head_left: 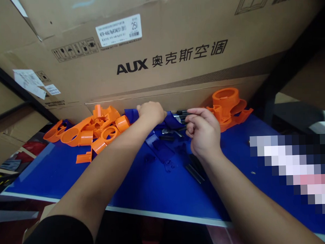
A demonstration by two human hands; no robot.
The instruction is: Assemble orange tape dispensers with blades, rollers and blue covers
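Note:
My left hand is closed over a curved blue plastic part at the foot of the cardboard box. The back of the hand hides its fingertips. To its right, my right hand is bent into a pinch, its index fingertip at the end of a thin black strip. Whether that strip is between the fingers I cannot make out. Beneath and between the hands lie more blue plastic pieces and short black strips. Two black strips rest nearer me, beside my right wrist.
Several orange plastic parts are heaped on the left of the blue tabletop. Another orange group stands at the right. A large cardboard box walls off the back. Dark frame posts flank it. A pixelated patch covers the right side.

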